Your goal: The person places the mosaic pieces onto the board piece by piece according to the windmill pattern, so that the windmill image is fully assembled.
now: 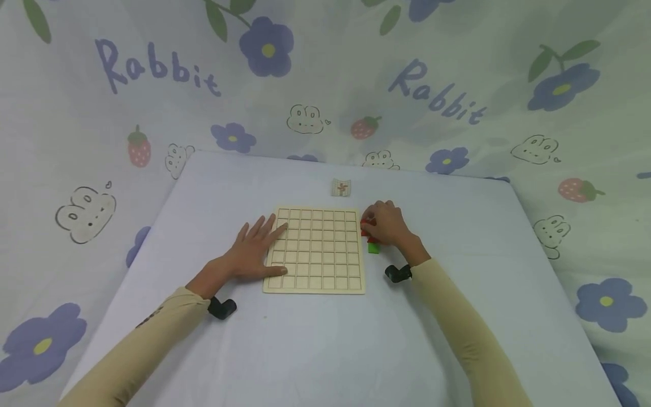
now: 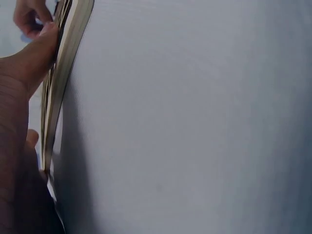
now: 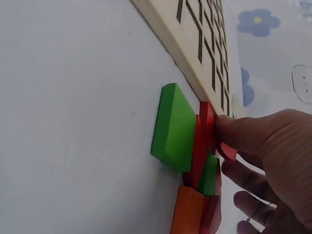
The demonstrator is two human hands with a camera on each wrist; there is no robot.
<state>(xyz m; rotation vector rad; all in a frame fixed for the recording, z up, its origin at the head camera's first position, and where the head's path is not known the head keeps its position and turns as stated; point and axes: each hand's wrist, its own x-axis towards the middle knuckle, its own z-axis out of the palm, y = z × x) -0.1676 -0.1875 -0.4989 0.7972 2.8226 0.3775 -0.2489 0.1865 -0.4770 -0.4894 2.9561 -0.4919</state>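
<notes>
A pale wooden board [image 1: 321, 242] with a grid of square recesses lies flat on the white table. On its left edge rests my left hand [image 1: 248, 253], fingers spread and thumb over the lower left squares; in the left wrist view the thumb [image 2: 36, 61] lies along the board's rim. Beside the board's right edge, my right hand [image 1: 389, 223] has its thumb and fingers curled round a red block [image 3: 227, 151]. Close by are a green block [image 3: 174, 129], more red blocks [image 3: 207, 124] and an orange block [image 3: 187, 209]. My right hand hides part of this group in the head view.
A small card with a brown picture [image 1: 341, 187] lies beyond the board's far edge. The white table [image 1: 315, 345] extends around the board. Behind it hangs a cloth [image 1: 330, 73] printed with flowers, rabbits and strawberries. Each wrist carries a small black device [image 1: 222, 308].
</notes>
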